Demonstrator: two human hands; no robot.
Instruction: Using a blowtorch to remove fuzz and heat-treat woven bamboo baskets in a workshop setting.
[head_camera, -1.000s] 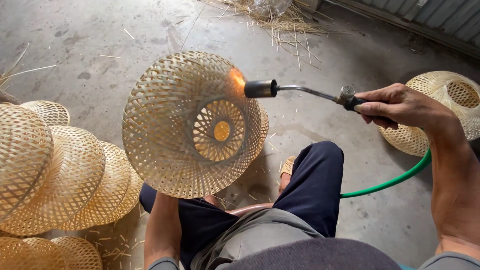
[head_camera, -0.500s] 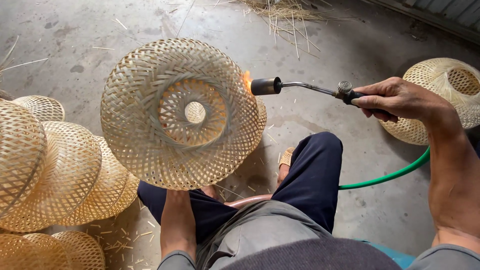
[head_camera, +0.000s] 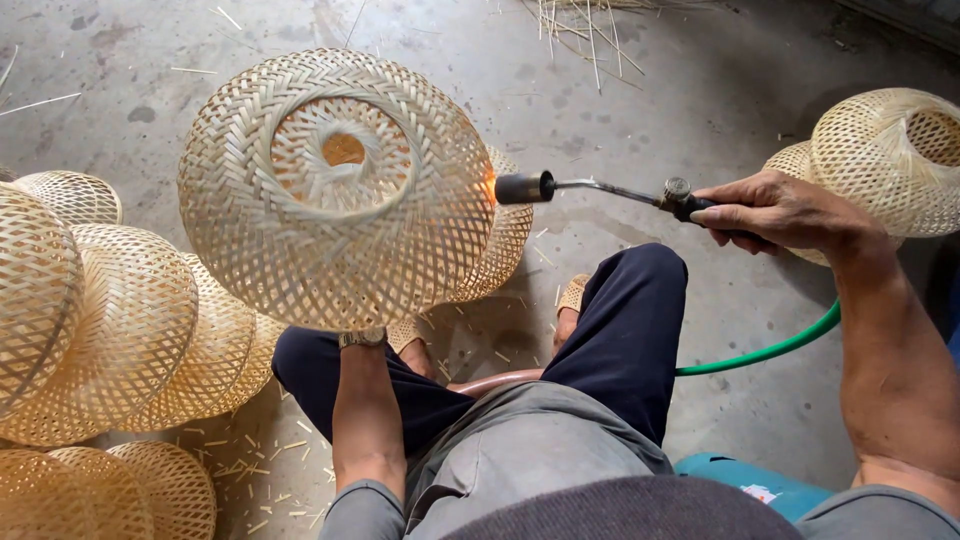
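Shade (head_camera: 335, 190) of woven bamboo fills the upper centre of the frame, raised by the left hand, which is hidden behind it, so its grip cannot be told. The right hand (head_camera: 785, 210) is closed around the torch (head_camera: 600, 188), flame at the shade's right edge. It looks light, springy and flammable; best held by the rim.

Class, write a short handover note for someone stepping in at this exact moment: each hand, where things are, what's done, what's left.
Left hand: hidden inside the woven bamboo shade, holding it up.
Right hand: gripping the gas torch, flame touching the shade's right edge.
Green hose runs behind the right knee.
Other shades are stacked at left; more at right.
Done: cannot tell how much is singed.
Left: probably the remaining surface.
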